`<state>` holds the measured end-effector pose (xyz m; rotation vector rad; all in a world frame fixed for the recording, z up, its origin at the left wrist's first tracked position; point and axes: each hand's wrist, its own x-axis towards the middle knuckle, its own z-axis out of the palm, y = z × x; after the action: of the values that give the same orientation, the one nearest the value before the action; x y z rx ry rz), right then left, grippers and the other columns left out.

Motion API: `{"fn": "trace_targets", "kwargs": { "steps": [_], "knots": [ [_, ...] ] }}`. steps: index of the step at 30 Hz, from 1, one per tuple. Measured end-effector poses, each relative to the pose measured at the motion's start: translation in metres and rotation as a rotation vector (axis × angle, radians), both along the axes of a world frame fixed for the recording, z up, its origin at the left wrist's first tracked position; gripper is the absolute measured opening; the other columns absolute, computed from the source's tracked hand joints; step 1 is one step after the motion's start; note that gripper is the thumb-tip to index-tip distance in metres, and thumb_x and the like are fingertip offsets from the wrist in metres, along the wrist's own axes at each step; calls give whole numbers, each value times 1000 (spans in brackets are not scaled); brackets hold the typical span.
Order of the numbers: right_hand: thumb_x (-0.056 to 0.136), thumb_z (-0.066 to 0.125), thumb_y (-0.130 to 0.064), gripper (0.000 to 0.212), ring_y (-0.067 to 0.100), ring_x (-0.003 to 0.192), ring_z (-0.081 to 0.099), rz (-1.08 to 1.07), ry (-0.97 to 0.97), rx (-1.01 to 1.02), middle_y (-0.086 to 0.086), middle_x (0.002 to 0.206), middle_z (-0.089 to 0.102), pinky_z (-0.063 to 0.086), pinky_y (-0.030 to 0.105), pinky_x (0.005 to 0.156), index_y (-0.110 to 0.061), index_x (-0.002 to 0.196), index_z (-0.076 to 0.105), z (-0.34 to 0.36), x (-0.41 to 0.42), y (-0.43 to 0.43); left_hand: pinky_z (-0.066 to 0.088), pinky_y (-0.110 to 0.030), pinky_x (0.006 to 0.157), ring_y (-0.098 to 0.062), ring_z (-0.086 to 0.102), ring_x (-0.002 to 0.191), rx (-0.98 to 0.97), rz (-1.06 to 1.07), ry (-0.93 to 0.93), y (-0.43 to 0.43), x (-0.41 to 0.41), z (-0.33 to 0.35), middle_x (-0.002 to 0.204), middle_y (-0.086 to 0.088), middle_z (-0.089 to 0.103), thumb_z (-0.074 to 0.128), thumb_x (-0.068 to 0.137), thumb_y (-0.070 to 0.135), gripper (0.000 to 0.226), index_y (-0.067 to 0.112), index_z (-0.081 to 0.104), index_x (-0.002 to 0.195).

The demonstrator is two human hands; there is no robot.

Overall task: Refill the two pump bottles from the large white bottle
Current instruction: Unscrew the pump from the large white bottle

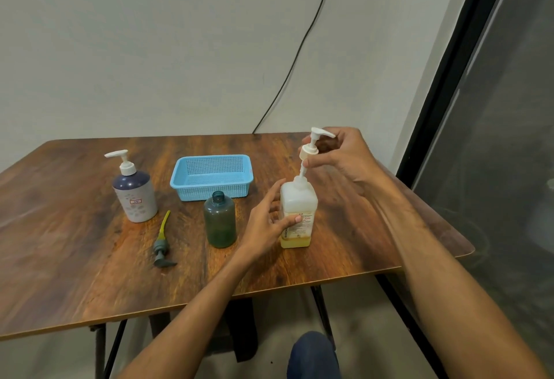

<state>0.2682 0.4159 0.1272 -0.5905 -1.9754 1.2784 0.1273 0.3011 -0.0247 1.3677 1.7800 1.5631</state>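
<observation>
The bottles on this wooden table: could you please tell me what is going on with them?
The left hand grips a square translucent white bottle while the right hand pinches its white plastic pump, raised off the neck. A round green plastic bottle stands open, its grey-green pump lying beside it.

Basket [211, 176] is light blue, with a fine grid of holes across its walls and floor. Left of the basket, the pump bottle [135, 195] goes navy on top and pale grey below, sprinkled with little flower marks, a white label edged in red, and a white head. Just in front of the basket, the open bottle [219, 222] is translucent dark green. Front-left of the basket, the loose pump [162, 246] is grey-green with a yellow tube. Right of the basket, the large white bottle [298, 216] is milky, yellow at its base, its label printed red and black, and the white pump [311, 145] is above it. The table [75, 258] under the basket is brown wood grain with dark streaks.
</observation>
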Motion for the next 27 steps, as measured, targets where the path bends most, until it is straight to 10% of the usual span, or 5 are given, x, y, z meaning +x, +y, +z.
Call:
{"fn": "trace_targets", "kwargs": {
  "steps": [7,27],
  "knots": [
    [67,85,10,40,22,92,75,18,67,87,15,100,77,59,25,80,3,104,73,31,11,-4,57,-42,97,-15,57,126,1,-1,-1,0,0,1,146,5,51,79,86,28,83,37,31,154],
    [66,85,7,38,34,96,73,11,320,161,21,100,75,59,48,90,3,101,72,64,39,-7,57,-45,98,-17,56,128,4,-7,10,0,0,1,148,4,49,78,86,27,83,35,31,154]
  ]
}}
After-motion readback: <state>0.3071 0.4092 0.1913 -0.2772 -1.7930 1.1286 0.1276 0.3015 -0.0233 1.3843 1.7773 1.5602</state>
